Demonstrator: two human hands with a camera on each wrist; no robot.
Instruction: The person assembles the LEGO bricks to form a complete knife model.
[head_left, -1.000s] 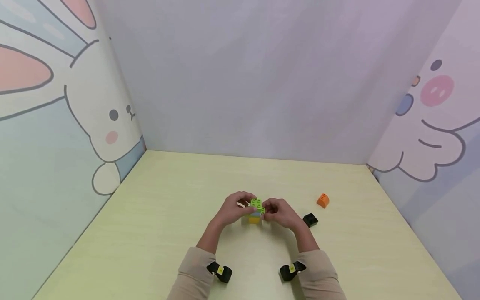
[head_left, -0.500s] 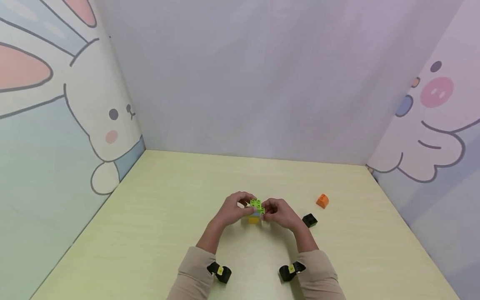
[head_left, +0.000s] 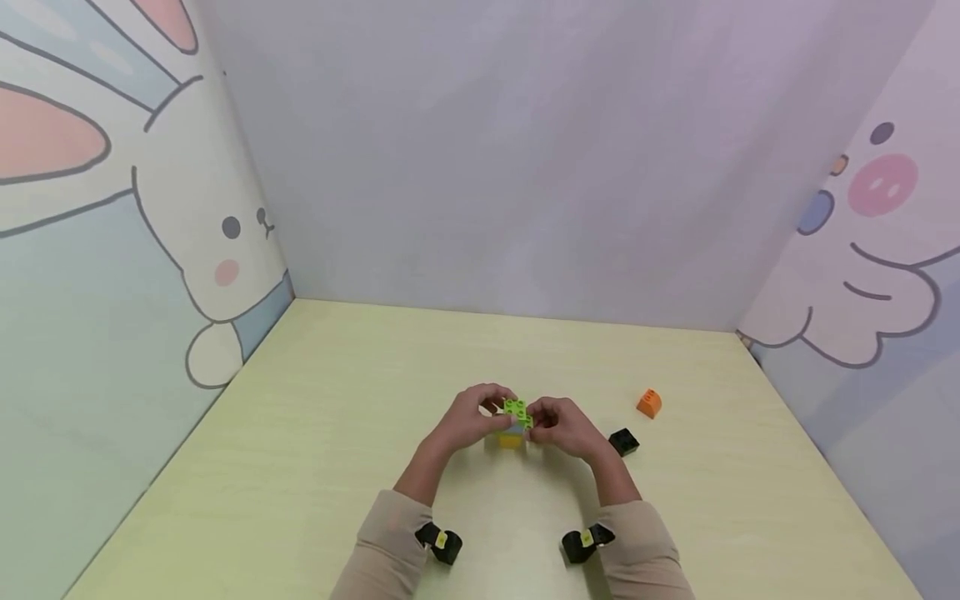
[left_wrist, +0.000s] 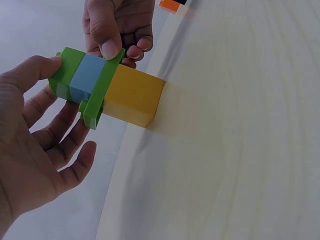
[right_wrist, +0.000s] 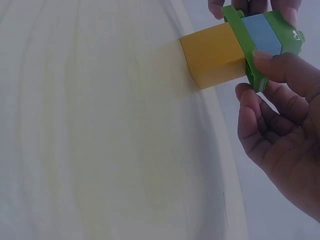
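Note:
A stack of toy building bricks stands on the table between my hands. At its bottom is a yellow block [left_wrist: 131, 97], with a thin green plate [left_wrist: 95, 107] over it, its studded ends jutting past the sides. Above that come a light blue brick [left_wrist: 87, 77] and a green studded brick [head_left: 515, 407] on top. My left hand [head_left: 467, 421] holds the upper part, thumb and fingers on opposite sides of the top green brick. From the other side my right hand [head_left: 567, 429] pinches the jutting end of the green plate, thumb [right_wrist: 280, 65] above and fingertips below.
A black brick [head_left: 623, 442] lies just right of my right wrist, and an orange curved brick [head_left: 649, 403] sits farther back. Grey curtain walls with cartoon animals border the pale wooden table [head_left: 337, 400] at the back and sides.
The view shifts very slightly. Both hands keep their places on the brick stack, and the loose bricks lie where they were.

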